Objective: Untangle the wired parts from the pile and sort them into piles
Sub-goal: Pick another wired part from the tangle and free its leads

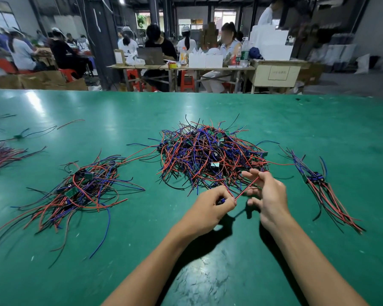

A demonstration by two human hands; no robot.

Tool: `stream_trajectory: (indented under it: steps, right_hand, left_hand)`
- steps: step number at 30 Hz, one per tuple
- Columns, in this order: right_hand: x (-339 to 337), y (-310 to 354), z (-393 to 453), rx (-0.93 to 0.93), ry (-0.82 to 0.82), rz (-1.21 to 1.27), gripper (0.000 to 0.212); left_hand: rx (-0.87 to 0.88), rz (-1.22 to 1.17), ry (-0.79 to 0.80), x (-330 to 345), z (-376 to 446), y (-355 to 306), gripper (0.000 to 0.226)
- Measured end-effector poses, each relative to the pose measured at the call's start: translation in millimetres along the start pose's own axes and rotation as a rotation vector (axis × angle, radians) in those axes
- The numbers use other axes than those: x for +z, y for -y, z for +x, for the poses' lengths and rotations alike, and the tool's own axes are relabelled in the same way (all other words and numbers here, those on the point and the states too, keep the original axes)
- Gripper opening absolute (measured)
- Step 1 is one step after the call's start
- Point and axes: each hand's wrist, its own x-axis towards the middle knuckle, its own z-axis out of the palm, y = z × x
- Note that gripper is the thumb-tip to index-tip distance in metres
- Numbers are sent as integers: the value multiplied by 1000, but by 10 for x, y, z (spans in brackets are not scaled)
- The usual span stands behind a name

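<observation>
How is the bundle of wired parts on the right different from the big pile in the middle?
The right bundle is small, while the middle pile is much larger. The right bundle's wires lie roughly parallel; the middle pile's cross in a heaped tangle. Both hold red, blue and black wires with small boards, on the green table.

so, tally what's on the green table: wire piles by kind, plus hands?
Big tangled pile: 1
Looser pile on the left: 1
Aligned bundle on the right: 1
Partly cut-off bundle at the left edge: 1
Hands, left hand and right hand, both on a red wire: 2
Total: 4 wire groups, 2 hands
</observation>
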Motion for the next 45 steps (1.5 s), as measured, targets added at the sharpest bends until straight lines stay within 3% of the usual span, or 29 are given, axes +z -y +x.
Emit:
stream_trajectory:
  steps: [4, 8, 11, 14, 16, 19, 22, 27, 32, 35, 39, 42, 45]
  right_hand:
    - [-137, 113, 47, 195, 110, 169, 21]
    - [-233, 164, 70, 313, 162, 293, 21]
    - [-170, 127, 22, 137, 148, 64, 28]
    - [-74, 62, -17, 23, 253, -44, 46]
    - [-18, 12, -75, -51, 283, -144, 41]
    - [-11, -133, -146, -472, 311, -584, 14]
    - [48, -290, -264, -743, 446, -829, 24]
    - [170, -314, -364, -784, 399, -656, 34]
    - [180, -208, -387, -534, 431, -286, 18]
    - [196, -157, -391, -371, 313, -131, 25]
    - [181, -80, -353, -125, 252, -39, 34]
    - [111, 21, -293, 34, 290, 42, 27]
    - [29, 89, -239, 121, 311, 95, 24]
  left_hand:
    - [6, 18, 37, -36, -24, -12, 26]
    - [-7, 12, 31, -29, -35, -43, 17]
    - [-58, -99, 21, -55, -40, -83, 18]
    - [-145, -255, -1, -127, -50, -138, 21]
    - [-182, -387, -43, -182, -37, -169, 15]
    - [-252, -650, -105, -276, -3, -185, 20]
    - [-301, -844, -172, -360, 5, -186, 22]
    - [-317, -1007, -294, -439, 28, -172, 30]
    - [-388, -991, -302, -378, 24, -154, 31]
    - [-333, -907, -276, -299, 21, -155, 34]
    - [-116, -738, -333, -194, -1, -126, 26]
    - [84, -316, -405, -251, 3, -49, 11]
    - [154, 249, -580, -314, 35, 65, 14]
